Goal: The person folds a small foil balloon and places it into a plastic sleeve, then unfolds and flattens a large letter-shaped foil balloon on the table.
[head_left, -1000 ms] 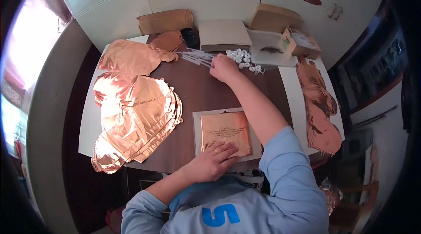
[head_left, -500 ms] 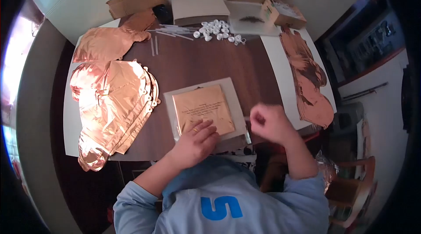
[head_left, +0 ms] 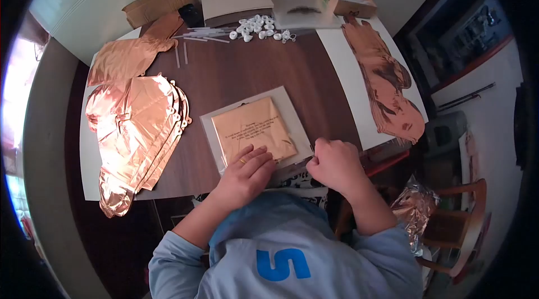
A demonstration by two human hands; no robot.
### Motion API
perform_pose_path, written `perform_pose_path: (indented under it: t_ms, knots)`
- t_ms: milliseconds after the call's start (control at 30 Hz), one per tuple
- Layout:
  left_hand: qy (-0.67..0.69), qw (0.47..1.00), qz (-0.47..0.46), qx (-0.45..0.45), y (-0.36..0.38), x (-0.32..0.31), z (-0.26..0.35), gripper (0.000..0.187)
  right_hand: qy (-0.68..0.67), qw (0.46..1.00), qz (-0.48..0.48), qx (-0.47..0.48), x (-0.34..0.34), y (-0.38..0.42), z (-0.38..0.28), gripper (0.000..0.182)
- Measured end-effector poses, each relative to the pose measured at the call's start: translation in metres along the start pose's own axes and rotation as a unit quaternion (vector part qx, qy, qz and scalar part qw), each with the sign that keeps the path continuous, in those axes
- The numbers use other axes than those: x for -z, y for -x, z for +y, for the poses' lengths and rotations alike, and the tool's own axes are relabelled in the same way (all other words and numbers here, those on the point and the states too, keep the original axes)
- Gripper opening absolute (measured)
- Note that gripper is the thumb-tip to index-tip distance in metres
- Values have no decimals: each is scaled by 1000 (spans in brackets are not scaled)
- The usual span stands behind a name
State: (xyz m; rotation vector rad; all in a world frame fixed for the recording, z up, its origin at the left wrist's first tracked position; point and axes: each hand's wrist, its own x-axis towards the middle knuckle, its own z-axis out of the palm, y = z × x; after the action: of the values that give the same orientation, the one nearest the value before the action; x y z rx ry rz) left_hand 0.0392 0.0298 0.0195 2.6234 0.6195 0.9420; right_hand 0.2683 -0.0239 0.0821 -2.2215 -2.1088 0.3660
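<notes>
A flat clear plastic bag (head_left: 291,109) lies on the table in front of me, with a folded gold foil piece (head_left: 247,113) in it and small dark print over it. My left hand (head_left: 247,170) rests on the lower part of the bag, fingers stretched out and flat. Close by the bag's lower right edge, my right hand (head_left: 332,165) is closed with the fingers curled in. Whatever may be pinched in it is hidden. Left of the bag lies a pile of shiny rose-gold foil balloons (head_left: 135,125) with small tabs along one side.
Flat copper-coloured foil balloons (head_left: 382,74) lie along the right side. At the back are white ribbon rolls (head_left: 258,27), clear straws (head_left: 205,34), a white box (head_left: 236,3) and a small carton (head_left: 347,0). A wooden chair (head_left: 469,220) with crumpled foil (head_left: 415,209) stands right.
The view has shifted slightly. My right hand has come lower and nearer the bag's right edge, still closed. My left hand stays flat on the bag.
</notes>
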Motion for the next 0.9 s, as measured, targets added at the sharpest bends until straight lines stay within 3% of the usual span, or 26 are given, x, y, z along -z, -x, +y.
perform_pose_path:
  t_ms: [133, 233, 433, 533, 700, 800, 900]
  knots:
    - [-1, 1000, -3, -4, 1, -1, -1, 29, -64, 997, 19, -38, -14, -3, -1, 18]
    - [-2, 1000, -12, -3, -1, 0, -3, 31, -142, 988, 54, -3, -18, 1, 5, 18]
    - [7, 1000, -13, -15, 1, -1, -6, 32, -140, 956, 141, 217, -23, -1, 25, 19]
    - [-3, 999, -25, -25, -2, 2, -12, 31, -123, 947, 150, 256, -37, -17, 36, 20]
    - [16, 999, -38, -6, -6, 7, -15, 33, -111, 941, 192, 256, -41, -20, 32, 19]
    - [6, 994, -106, 26, -17, 21, -5, 36, -128, 937, 182, 270, -32, -7, 32, 18]
    - [26, 993, -109, -22, -25, 15, -3, 40, -145, 936, 163, 276, -35, -1, 45, 19]
